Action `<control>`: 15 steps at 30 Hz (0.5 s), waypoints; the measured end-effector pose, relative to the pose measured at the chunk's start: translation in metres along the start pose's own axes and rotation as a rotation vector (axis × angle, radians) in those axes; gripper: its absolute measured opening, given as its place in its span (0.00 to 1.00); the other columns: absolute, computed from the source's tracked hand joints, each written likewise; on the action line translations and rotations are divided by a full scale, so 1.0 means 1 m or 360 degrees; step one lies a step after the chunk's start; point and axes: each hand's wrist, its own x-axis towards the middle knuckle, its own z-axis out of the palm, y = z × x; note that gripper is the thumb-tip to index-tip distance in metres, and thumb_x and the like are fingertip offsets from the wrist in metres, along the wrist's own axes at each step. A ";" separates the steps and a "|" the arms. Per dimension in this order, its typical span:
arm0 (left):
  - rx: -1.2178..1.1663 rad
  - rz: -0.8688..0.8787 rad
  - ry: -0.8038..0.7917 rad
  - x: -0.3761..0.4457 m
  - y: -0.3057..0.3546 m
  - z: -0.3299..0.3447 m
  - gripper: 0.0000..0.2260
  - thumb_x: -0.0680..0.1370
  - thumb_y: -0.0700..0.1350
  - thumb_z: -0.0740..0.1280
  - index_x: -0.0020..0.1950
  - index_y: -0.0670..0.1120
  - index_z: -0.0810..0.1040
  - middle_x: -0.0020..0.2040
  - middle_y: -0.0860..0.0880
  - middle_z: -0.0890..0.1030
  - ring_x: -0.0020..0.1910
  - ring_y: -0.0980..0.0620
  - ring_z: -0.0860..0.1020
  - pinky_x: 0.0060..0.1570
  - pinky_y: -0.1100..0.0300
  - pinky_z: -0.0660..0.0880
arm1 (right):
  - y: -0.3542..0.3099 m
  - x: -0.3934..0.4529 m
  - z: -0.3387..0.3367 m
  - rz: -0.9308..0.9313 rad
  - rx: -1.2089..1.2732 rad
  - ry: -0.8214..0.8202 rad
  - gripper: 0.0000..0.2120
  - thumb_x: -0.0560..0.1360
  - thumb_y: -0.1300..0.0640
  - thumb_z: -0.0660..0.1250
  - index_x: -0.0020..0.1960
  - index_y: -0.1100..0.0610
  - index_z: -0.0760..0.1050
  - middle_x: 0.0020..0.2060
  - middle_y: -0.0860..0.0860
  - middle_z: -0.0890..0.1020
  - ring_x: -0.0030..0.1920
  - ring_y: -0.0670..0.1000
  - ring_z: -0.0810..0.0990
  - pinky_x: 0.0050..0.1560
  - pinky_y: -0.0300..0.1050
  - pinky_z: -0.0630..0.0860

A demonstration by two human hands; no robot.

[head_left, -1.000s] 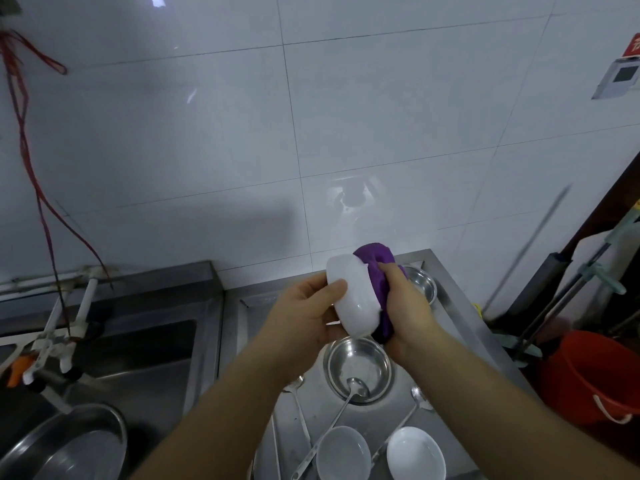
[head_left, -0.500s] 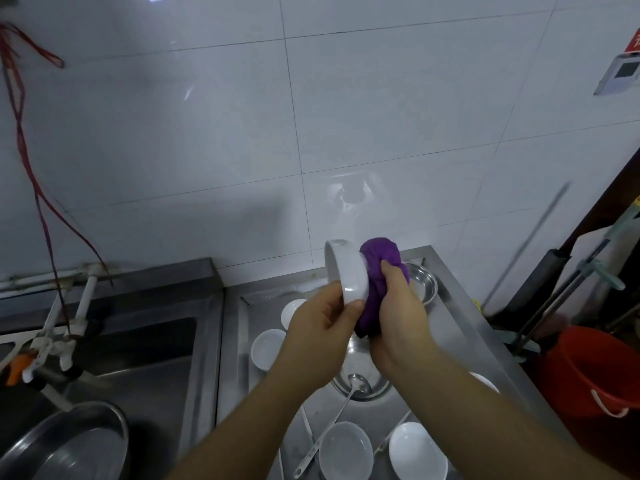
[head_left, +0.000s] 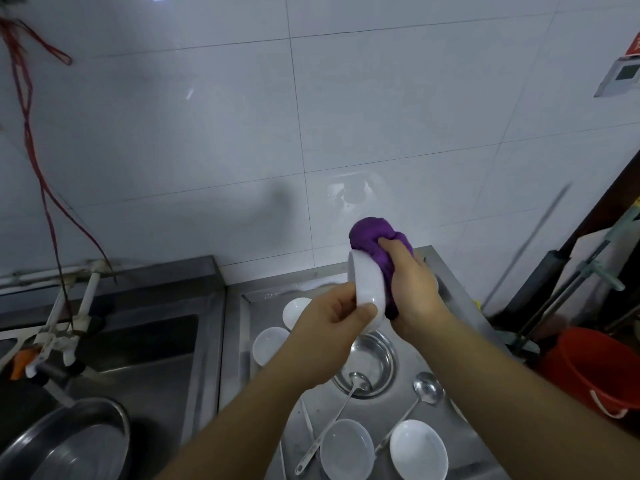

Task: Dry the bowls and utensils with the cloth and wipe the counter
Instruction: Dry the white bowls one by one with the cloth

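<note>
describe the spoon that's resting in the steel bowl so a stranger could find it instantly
Start at the steel counter right of the sink. Near its middle sits a steel bowl. The spoon has its head inside that bowl, handle running toward the viewer; the other spoon lies flat on the counter.

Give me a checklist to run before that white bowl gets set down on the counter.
1. Left hand grips the white bowl at its rim: ok.
2. Right hand holds the purple cloth pressed into the bowl: ok.
3. Bowl's inside is dry: cannot tell, it faces away.
4. Bare spot on the counter to set it: ok, along the right edge.
5. Steel bowl directly below keeps out of the way: not ok.
</note>
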 end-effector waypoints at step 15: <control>0.0970 0.0108 -0.0014 0.029 -0.043 0.055 0.04 0.86 0.50 0.62 0.52 0.56 0.73 0.45 0.54 0.82 0.42 0.54 0.79 0.43 0.59 0.75 | 0.074 0.018 -0.088 0.0741 0.0340 0.0185 0.22 0.79 0.47 0.66 0.64 0.60 0.82 0.52 0.64 0.88 0.47 0.65 0.88 0.47 0.61 0.84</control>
